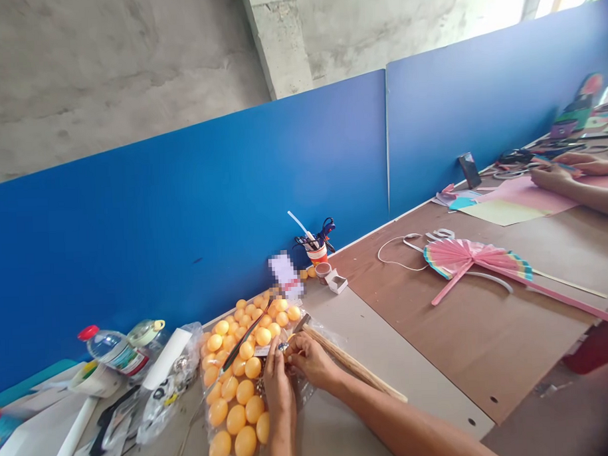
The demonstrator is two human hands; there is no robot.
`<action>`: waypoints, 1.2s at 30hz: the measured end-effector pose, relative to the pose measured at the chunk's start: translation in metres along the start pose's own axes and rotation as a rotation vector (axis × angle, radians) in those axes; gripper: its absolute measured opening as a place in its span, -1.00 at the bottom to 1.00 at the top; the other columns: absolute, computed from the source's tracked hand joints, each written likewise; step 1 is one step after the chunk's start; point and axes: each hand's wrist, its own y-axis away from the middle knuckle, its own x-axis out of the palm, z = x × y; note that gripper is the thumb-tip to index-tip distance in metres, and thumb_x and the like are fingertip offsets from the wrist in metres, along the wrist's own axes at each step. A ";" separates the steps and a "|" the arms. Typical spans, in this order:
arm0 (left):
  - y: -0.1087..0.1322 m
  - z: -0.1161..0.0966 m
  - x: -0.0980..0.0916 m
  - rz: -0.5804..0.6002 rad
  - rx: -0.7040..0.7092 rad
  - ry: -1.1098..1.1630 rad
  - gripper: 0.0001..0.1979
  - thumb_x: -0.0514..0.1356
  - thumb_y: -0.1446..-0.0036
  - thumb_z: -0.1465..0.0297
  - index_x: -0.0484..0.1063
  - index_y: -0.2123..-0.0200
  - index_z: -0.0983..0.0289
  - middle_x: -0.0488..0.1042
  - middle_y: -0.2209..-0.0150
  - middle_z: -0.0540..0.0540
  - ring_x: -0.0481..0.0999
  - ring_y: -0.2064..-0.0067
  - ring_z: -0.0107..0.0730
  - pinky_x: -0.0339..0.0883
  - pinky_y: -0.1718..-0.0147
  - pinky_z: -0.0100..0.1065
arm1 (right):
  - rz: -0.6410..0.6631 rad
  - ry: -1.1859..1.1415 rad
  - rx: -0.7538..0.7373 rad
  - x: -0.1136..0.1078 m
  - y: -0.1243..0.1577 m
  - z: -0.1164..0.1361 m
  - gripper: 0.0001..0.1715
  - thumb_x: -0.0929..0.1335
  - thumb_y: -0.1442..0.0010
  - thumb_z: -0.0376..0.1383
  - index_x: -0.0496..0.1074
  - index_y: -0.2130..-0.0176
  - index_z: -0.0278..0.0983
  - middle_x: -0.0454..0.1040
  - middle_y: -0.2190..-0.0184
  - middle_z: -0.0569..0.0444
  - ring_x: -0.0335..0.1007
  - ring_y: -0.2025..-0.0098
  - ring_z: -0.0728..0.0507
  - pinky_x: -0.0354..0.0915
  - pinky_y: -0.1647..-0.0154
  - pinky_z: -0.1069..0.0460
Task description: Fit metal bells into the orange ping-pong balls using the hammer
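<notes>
My left hand (279, 382) and my right hand (311, 362) meet at the right edge of a clear plastic bag of orange balls (244, 392), which look like table tennis balls. Between my fingertips sits a small shiny metallic piece (283, 346), too small to name. Both hands are closed about it, the right in a pinch and the left with its fingers held together. Just right of my right hand lies a hammer (356, 364) with a wooden handle, its head partly behind my fingers. A thin dark strap-like item (244, 338) rests across the balls.
At left are a red-capped bottle (116, 351), a white roll (167, 358) and plastic bags. A cup of tools (316, 253) and a small white box (337, 282) stand by the blue partition (208, 211). Rightward lies a pink paper fan (472, 259); another person's hands (554, 178) work beyond.
</notes>
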 end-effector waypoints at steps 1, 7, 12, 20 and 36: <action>0.000 0.000 0.000 0.002 -0.001 -0.003 -0.54 0.07 -0.21 0.15 0.44 -0.08 0.24 0.45 -0.15 0.19 0.34 -0.25 -0.13 0.19 -0.24 -0.18 | 0.002 0.003 0.002 0.000 0.000 0.000 -0.93 0.31 0.09 -0.36 0.28 0.56 -0.27 0.27 0.49 0.14 0.27 0.48 -0.03 0.31 0.45 0.05; 0.002 -0.002 0.002 0.025 -0.035 0.000 -0.52 0.04 -0.22 0.17 0.38 -0.13 0.25 0.31 -0.26 0.21 0.24 -0.30 -0.12 0.18 -0.24 -0.16 | -0.022 0.043 -0.009 0.000 0.001 0.000 -0.95 0.30 0.12 -0.40 0.29 0.55 -0.27 0.28 0.46 0.12 0.29 0.45 -0.06 0.30 0.46 0.04; 0.007 -0.011 0.004 -0.001 -0.018 -0.061 -0.54 0.06 -0.20 0.15 0.43 -0.07 0.25 0.36 -0.23 0.22 0.30 -0.26 -0.11 0.21 -0.22 -0.15 | -0.049 0.076 0.040 0.001 0.002 0.002 -0.94 0.28 0.12 -0.42 0.27 0.56 -0.28 0.29 0.42 0.12 0.27 0.47 -0.03 0.28 0.46 0.05; 0.010 -0.008 0.007 -0.041 0.039 -0.154 -0.55 0.06 -0.16 0.12 0.46 0.01 0.24 0.42 -0.16 0.22 0.35 -0.23 -0.09 0.19 -0.23 -0.15 | -0.139 0.289 -0.020 0.001 0.005 -0.001 -0.82 0.25 0.12 -0.53 0.33 0.56 -0.28 0.35 0.43 0.08 0.33 0.33 -0.09 0.29 0.26 0.04; 0.015 -0.006 0.011 -0.060 -0.011 -0.118 -0.55 -0.01 -0.20 0.19 0.41 -0.05 0.27 0.32 -0.25 0.23 0.26 -0.29 -0.13 0.14 -0.25 -0.17 | -0.139 0.359 -0.067 -0.001 0.001 -0.009 -0.81 0.27 0.15 -0.53 0.23 0.56 -0.25 0.31 0.47 0.12 0.24 0.38 -0.06 0.20 0.33 0.07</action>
